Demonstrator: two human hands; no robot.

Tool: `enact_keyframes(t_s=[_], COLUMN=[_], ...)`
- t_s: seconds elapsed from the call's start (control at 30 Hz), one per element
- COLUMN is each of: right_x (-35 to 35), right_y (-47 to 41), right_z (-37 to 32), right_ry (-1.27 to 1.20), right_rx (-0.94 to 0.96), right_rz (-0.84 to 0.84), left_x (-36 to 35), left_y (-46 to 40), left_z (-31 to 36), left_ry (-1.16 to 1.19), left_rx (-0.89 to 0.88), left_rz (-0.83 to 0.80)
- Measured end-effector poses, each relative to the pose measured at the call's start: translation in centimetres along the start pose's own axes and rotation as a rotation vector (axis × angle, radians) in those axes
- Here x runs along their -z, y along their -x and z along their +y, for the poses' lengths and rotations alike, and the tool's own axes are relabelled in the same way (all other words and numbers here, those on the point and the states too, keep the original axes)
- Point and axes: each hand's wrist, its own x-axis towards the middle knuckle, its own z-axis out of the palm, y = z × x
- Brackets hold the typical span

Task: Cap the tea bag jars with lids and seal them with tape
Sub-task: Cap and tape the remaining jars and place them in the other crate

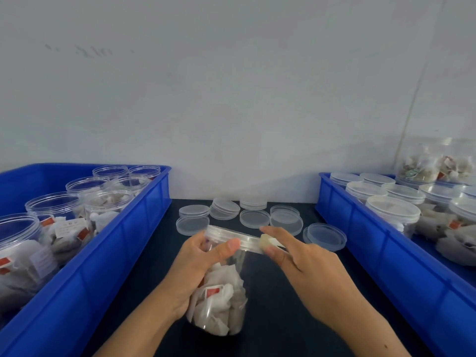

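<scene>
Gripping the tea bag jar [219,300] tilted over the dark table, the left hand [195,264] thumbs its lid [226,237]; just right, the right hand [298,258] pinches tape [268,240] against the rim.

We see two bare forearms, with no sleeves, gloves, rings or watch. The left hand [195,264] and right hand [306,266] show short, unpainted fingernails.

Your left hand [198,269] grips 1 clear, capped, tilted tea bag jar [221,292]; tape [253,244] stretches from its lid [226,237] to your right fingers [273,247].
</scene>
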Motion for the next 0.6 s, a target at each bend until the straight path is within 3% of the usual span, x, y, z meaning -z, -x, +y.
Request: enact_keyframes(t_s=[0.4, 0.5, 0.6], right_x=[-0.8, -1.4, -2.3], right_y=[0.3, 0.5, 0.7], right_z=[-1.2, -1.8, -2.5], right_ry=[0.021, 0.011, 0.011], right_rx=[0.020, -0.002, -0.035], right_rz=[0.101, 0.133, 0.183], left_x=[1.0, 0.8, -0.1], left_y=[-0.3, 0.3, 1.2], left_z=[-1.2, -1.3, -1.3], left_ry=[0.072, -0.067, -0.389], left_rx=[-0.091, -0.169, -0.371], left_rz=[-0.072, -0.033, 0.181])
